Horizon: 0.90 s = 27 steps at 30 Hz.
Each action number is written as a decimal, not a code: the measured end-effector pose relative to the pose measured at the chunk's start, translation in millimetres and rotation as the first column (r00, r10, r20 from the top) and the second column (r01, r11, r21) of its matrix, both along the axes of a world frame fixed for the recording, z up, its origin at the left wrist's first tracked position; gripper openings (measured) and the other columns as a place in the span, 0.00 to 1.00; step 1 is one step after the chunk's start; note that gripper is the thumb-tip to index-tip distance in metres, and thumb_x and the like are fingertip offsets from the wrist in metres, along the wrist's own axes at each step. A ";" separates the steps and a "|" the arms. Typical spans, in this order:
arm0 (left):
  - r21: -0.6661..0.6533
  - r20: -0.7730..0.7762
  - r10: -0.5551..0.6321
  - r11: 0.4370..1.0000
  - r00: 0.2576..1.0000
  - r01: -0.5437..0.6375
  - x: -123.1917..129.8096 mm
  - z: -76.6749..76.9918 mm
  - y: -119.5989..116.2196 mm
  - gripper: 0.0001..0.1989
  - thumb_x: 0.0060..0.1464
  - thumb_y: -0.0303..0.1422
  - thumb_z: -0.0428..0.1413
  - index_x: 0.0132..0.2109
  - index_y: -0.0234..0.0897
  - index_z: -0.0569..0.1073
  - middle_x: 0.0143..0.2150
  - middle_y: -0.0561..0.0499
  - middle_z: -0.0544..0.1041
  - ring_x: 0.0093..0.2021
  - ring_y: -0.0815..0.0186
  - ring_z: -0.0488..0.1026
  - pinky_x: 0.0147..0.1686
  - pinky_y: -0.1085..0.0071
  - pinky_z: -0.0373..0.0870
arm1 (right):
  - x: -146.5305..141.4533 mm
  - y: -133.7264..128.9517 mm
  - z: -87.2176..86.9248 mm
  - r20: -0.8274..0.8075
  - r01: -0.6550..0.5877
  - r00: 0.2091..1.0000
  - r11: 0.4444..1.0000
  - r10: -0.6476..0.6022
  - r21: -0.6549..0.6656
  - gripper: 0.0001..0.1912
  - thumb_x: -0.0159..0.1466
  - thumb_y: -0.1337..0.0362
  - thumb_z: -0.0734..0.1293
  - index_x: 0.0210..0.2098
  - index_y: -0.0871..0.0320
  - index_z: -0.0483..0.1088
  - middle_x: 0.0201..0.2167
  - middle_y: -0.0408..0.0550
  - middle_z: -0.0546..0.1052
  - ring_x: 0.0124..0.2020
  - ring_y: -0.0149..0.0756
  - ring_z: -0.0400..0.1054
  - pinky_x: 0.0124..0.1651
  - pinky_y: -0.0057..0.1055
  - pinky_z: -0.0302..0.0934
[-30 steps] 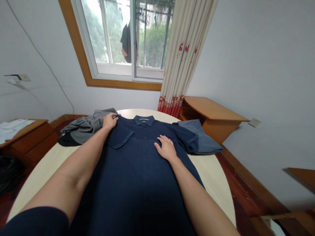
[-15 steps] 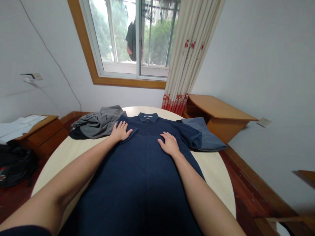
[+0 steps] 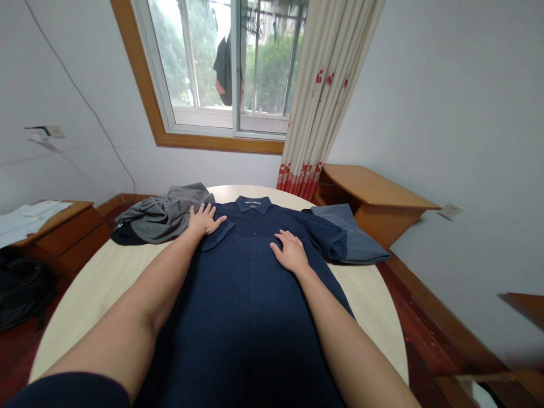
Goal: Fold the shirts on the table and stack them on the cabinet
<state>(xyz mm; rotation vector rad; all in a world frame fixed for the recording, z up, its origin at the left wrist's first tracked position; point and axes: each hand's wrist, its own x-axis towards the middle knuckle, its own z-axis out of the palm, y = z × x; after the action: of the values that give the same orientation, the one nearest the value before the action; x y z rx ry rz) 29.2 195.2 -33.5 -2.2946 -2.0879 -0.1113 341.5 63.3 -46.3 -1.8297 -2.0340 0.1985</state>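
Observation:
A dark blue short-sleeved polo shirt (image 3: pixel 250 283) lies spread out, front up, with its collar toward the window. My left hand (image 3: pixel 204 220) rests flat near the left shoulder and sleeve, fingers spread. On the right side of the chest lies my right hand (image 3: pixel 290 251), its fingers apart and holding nothing. The shirt's lower part runs into dark shade near my body, so its hem cannot be made out.
The shirt is on a round pale table (image 3: pixel 106 277). Crumpled grey clothing (image 3: pixel 164 215) lies at the back left, folded grey-blue clothing (image 3: pixel 361 241) at the right. A wooden desk (image 3: pixel 378 187) stands behind the table, beside a curtain (image 3: pixel 327 96).
My left hand has shifted slightly up and left over the shirt's shoulder, and more of the left sleeve shows. My right hand has barely moved. The view has shifted a little.

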 end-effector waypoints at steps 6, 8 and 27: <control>0.023 -0.017 0.017 1.000 1.000 -0.016 17.2 7.0 -12.4 0.41 0.65 0.56 0.33 0.73 0.34 0.54 0.76 0.41 0.46 0.75 0.45 0.38 0.68 0.38 0.32 | -1.8 -1.5 2.7 0.000 0.000 1.000 1.000 0.000 -0.008 0.26 0.70 0.54 0.60 0.62 0.58 0.68 0.68 0.53 0.63 0.71 0.46 0.52 0.72 0.47 0.42; 0.041 -0.008 -0.022 0.999 1.000 0.022 30.6 6.0 -29.1 0.41 0.66 0.54 0.30 0.73 0.31 0.53 0.76 0.40 0.44 0.76 0.48 0.37 0.69 0.41 0.32 | -2.0 -1.8 3.1 0.002 0.001 1.000 1.000 -0.001 -0.005 0.25 0.70 0.54 0.60 0.62 0.58 0.68 0.68 0.53 0.63 0.71 0.45 0.52 0.72 0.46 0.42; -0.048 0.041 -0.009 0.999 0.999 0.011 34.4 -1.1 -139.7 0.39 0.65 0.57 0.33 0.73 0.39 0.54 0.76 0.46 0.45 0.74 0.41 0.40 0.64 0.30 0.46 | -1.4 -2.8 3.9 0.032 -0.013 0.999 1.000 0.014 -0.015 0.25 0.70 0.54 0.60 0.62 0.59 0.68 0.68 0.53 0.64 0.71 0.47 0.52 0.71 0.49 0.44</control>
<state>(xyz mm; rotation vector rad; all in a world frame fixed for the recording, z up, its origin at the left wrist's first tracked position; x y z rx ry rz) 63.5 55.5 -34.6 -2.3504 -2.1211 -0.1104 340.1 60.5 -42.4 -1.8400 -2.0725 0.1902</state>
